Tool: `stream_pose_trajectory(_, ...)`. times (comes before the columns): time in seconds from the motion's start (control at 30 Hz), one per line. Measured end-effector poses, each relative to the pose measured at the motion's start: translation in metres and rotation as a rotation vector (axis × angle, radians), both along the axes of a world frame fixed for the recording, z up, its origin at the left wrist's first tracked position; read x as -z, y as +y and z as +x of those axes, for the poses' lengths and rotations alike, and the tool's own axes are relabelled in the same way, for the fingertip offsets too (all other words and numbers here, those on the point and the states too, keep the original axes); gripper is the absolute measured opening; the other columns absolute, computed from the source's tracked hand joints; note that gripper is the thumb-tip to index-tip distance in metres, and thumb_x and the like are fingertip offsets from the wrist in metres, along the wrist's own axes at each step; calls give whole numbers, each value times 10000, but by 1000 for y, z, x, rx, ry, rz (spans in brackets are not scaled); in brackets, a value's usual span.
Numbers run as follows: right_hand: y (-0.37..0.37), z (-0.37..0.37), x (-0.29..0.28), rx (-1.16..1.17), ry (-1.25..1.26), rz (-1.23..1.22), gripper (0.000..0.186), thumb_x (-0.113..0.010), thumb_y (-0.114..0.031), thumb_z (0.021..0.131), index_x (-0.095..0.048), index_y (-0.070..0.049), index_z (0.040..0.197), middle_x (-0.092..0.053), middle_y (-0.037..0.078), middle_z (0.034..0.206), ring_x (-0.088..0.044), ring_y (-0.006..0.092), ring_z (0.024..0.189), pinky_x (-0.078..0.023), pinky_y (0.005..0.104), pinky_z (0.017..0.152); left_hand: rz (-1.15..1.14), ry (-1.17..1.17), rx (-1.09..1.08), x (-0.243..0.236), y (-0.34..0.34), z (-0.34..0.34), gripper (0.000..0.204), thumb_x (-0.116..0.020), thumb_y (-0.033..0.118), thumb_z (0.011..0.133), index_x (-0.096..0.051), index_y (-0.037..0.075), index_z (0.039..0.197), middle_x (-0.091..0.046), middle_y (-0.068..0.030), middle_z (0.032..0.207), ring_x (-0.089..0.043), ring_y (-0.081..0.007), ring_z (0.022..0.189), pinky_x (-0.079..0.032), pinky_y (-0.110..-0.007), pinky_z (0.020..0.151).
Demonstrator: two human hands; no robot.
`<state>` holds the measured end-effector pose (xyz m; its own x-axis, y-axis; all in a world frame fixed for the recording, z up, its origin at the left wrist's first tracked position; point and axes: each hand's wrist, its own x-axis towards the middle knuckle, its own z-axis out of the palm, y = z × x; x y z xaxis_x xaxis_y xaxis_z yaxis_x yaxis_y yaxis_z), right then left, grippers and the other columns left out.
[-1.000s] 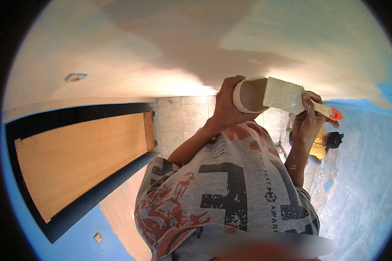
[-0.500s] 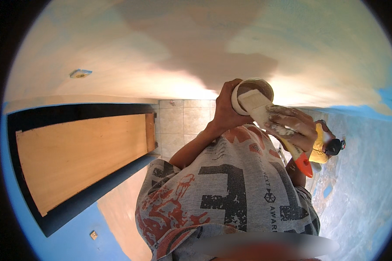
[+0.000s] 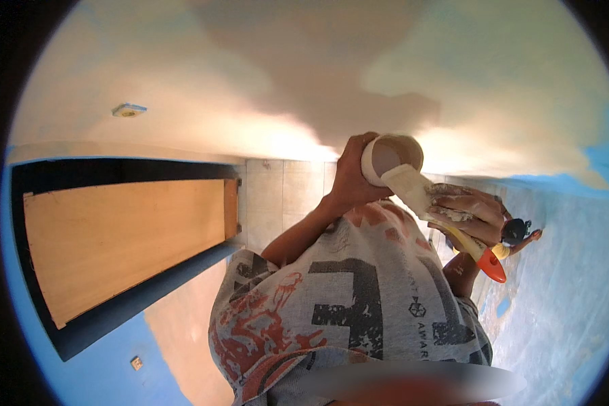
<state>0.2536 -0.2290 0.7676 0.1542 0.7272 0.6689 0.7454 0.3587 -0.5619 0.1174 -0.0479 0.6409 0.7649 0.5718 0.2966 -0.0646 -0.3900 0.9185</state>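
My left hand is wrapped round a small white tub in front of my chest, its mouth tilted so the inside shows. Pale paint or a similar coating lies within; how deep it is I cannot tell. In my right hand is a paintbrush with broad bristles thickly coated in off-white and a handle ending in orange-red. The bristle tip overlaps the tub's lower right rim; whether it touches I cannot tell. Whitish smears cover my right fingers.
A wall with patchy pale coating rises ahead. On the left is a wooden door in a dark frame. Tiles cover the floor. Behind my right hand, another person reaches toward the blue wall.
My right hand has shifted right and down, drawing the bristles from over the tub's mouth to its rim. The other person's arm now stretches toward the right wall.
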Motion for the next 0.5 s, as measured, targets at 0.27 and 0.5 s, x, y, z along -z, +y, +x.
stream_pose_trajectory(0.27,7,18,40,232,767,267,334,-763,-29,774,-627,56,1067,-615,155,1010,-644,243,851,-572,367,743,-49,81,-43,-1,3,4,980,-946,357,569,-436,29,1339,-608,-170,1233,-616,-282,1145,-510,-403,970)
stream_pose_trajectory(0.5,62,24,-11,107,929,372,370,-673,9,851,-526,88,1182,-577,160,1125,-616,221,1012,-593,322,819,-20,52,-125,-5,3,-14,951,-943,329,590,-435,34,1338,-598,-161,1239,-600,-271,1165,-502,-397,975)
